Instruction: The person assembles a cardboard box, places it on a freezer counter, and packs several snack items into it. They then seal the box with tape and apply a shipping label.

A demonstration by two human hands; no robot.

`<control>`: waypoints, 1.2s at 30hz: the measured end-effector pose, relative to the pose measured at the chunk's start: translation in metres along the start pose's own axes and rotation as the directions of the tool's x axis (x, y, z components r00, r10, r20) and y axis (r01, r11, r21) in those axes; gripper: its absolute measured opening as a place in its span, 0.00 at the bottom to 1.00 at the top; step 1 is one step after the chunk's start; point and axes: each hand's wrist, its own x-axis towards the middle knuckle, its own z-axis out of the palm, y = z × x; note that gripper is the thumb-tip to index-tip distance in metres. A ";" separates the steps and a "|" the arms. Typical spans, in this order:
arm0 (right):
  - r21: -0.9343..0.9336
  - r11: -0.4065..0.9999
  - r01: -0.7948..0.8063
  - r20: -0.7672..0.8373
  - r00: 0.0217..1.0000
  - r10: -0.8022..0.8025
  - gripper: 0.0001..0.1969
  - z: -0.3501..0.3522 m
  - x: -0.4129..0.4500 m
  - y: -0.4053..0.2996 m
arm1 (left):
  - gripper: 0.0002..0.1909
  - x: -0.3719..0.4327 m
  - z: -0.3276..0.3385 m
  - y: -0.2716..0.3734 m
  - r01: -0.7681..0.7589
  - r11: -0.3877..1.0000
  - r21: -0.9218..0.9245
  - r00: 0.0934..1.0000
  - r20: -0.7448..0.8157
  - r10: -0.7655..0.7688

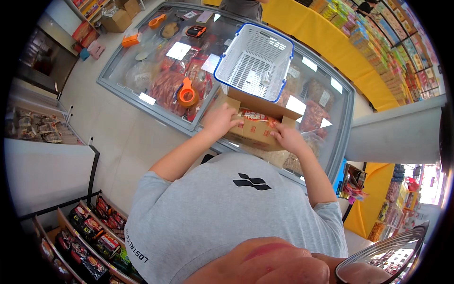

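An open cardboard box (253,136) with red printing rests on the glass top of a chest freezer (163,119), just in front of me. Red-and-white plastic packages (254,115) show inside it, partly covered by the box walls. My left hand (224,121) grips the box at its left front corner, thumb on the front wall and fingers by the left flap. At the right front corner, my right hand (286,136) holds the upper edge. The far flap (262,103) stands raised against a white plastic basket (253,67) with a blue rim.
An orange tape dispenser (187,95) lies on the glass left of the box. Farther back are a black-and-orange handheld device (196,31), a phone (205,16) and another tape dispenser (157,21). A person (243,9) stands beyond the freezer. Snack racks (88,245) sit at lower left.
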 end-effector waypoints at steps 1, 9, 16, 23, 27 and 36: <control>-0.083 0.996 0.046 -0.143 0.988 -0.058 0.20 0.007 -0.003 -0.005 | 0.23 -0.002 0.011 -0.003 -0.027 0.999 0.044 0.996 -0.084 0.031; -0.408 0.822 0.398 -0.228 0.827 -0.514 0.35 0.063 0.005 -0.030 | 0.32 -0.006 0.044 0.001 0.047 0.996 0.077 0.893 -0.449 -0.007; -0.162 0.843 0.513 -0.245 0.807 -0.538 0.30 0.069 0.013 -0.011 | 0.45 -0.008 0.050 0.002 0.219 0.964 -0.149 0.918 -0.303 -0.255; 0.192 0.965 0.178 -0.775 0.631 0.038 0.35 0.064 -0.018 0.054 | 0.46 -0.008 0.040 0.016 0.291 0.936 -0.196 0.904 -0.266 -0.336; 0.992 -0.022 0.125 -0.113 0.950 0.291 0.32 0.101 0.000 0.068 | 0.47 -0.009 0.030 0.029 0.329 0.917 -0.225 0.907 -0.195 -0.374; 0.969 -0.245 0.040 0.056 0.927 0.371 0.29 0.090 -0.104 0.136 | 0.54 -0.007 0.100 0.116 0.286 0.954 -0.086 0.945 -0.141 -0.296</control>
